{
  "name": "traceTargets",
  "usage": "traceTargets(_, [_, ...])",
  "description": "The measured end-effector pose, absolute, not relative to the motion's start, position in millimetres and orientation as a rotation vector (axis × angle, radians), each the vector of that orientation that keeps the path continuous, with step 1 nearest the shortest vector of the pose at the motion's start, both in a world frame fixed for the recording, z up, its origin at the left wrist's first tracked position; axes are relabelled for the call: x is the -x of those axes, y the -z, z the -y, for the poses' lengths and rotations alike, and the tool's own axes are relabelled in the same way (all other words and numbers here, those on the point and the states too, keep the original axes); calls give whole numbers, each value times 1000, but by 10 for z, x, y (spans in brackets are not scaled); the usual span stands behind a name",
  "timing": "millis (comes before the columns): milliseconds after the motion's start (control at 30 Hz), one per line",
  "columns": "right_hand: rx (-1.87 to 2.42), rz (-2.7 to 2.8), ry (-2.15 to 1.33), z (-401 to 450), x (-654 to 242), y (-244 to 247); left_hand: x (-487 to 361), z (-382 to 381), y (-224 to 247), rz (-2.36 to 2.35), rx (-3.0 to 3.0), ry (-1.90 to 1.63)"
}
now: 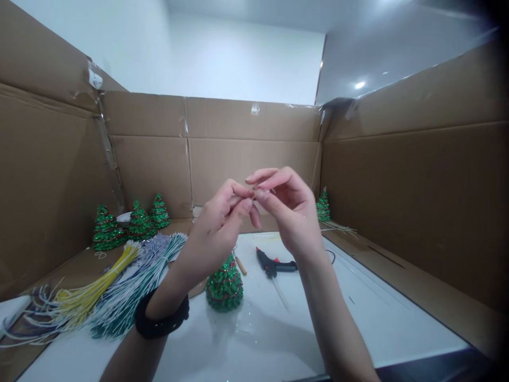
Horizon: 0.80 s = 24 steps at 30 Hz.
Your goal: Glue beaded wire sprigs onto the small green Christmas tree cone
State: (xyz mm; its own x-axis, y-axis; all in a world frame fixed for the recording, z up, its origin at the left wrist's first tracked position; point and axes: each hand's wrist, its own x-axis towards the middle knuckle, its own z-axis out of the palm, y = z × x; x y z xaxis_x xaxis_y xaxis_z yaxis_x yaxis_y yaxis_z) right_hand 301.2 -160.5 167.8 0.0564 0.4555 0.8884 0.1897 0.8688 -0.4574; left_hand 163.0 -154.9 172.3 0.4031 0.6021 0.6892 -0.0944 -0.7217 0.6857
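Both my hands are raised and meet above the table, fingertip to fingertip. My left hand (222,217), with a black band on its wrist, pinches a tiny yellowish piece between thumb and forefinger. My right hand (292,212) pinches at the same spot; its other fingers are curled loosely. The piece is too small to name and mostly covered by fingertips. Below my left hand a small green tinsel Christmas tree (225,289) stands upright on the white table (270,339), its top partly hidden by the hand. To its right lies a black hot glue gun (272,263) with a clear glue stick protruding.
Bundles of yellow strands (99,281) and teal-and-white strands (135,281) lie at the left. Several small trees (139,223) stand behind them; another tree (323,206) is at the back right. A wooden-handled tool (240,266) lies mid-table. Cardboard walls (254,159) enclose the table.
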Motion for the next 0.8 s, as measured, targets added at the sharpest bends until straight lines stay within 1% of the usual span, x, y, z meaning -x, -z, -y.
traceTargets(133, [485,1345,-57,1655,-3029,-1695,-1590,1440,-1735,-514,-2105,-1302])
traceTargets(367, [239,987,219,1682,-3249,-1802,-1503,1182,-1710,-589,-2191,-1105])
traceTargets(533, [264,908,325,1650,-3481,-1815,-1476,1054,-1685,-587,-2154,-926])
traceTargets(700, [318,859,460,1605,-3523,-1781,-1511,1143,-1738,-595,-2091,-948])
traceTargets(800, [300,836,473,1542,-3535,-1772,-1517,1197,-1783,-604,-2029,-986])
